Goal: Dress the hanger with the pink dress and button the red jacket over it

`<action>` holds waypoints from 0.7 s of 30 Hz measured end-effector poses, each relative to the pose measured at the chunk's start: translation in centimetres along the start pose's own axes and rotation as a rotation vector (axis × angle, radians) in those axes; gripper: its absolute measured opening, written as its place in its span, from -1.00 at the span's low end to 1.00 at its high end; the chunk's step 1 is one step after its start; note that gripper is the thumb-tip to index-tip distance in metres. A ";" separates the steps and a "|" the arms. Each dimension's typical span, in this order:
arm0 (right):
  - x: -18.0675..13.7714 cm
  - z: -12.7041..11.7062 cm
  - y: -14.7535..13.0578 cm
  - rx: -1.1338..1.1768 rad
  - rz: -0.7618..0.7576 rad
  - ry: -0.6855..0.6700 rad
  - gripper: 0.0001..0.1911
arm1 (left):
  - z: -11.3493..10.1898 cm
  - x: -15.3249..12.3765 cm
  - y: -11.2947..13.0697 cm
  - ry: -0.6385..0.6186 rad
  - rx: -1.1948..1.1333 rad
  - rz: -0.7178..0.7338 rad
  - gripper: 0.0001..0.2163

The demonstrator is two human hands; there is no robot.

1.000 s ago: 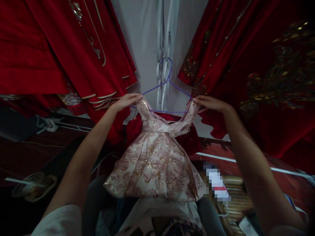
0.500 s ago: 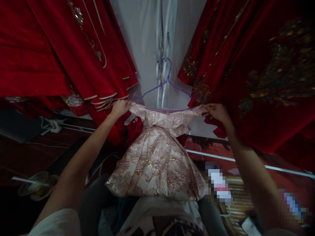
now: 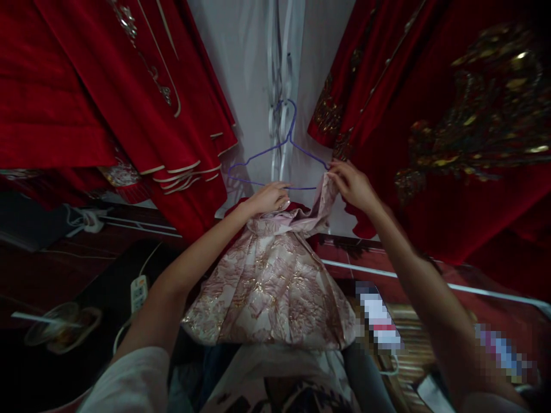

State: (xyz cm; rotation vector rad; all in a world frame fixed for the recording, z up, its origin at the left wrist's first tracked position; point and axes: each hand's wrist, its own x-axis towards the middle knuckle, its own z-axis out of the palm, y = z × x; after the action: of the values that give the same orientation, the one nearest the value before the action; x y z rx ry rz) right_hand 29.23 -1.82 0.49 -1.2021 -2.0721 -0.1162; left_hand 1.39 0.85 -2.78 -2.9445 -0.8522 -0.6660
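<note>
Your left hand [image 3: 267, 199] clenches the bunched top of the pink-and-gold brocade dress [image 3: 271, 281], your right hand [image 3: 350, 184] pinches its strap, hiding one end of the purple wire hanger [image 3: 253, 157].

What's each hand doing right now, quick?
Left hand: closed on the pink dress at its bodice, below the purple hanger bar.
Right hand: closed, pinching the dress's shoulder at the hanger's right end.

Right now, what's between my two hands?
In the head view, the bunched top of the dress and the bottom bar of the purple hanger span the gap between your left hand and right hand.
</note>
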 end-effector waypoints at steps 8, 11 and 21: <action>-1.6 -2.0 8.5 -0.079 0.068 -0.127 -0.80 | 1.8 -2.1 0.3 0.054 -0.045 -0.029 -0.76; -2.5 -2.8 9.8 -0.104 0.080 -0.159 -0.81 | 1.8 -2.1 0.1 0.084 -0.080 -0.051 -0.77; -2.7 -3.1 7.9 -0.126 0.149 0.003 -0.71 | 1.2 -2.4 0.4 0.074 -0.122 -0.087 -0.75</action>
State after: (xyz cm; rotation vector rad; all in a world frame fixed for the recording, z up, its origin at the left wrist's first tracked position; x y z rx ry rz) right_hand 37.87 -0.59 -1.04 -1.4270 -1.9891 -0.1806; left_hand 0.24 -0.51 -4.76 -2.9805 -0.9713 -0.8558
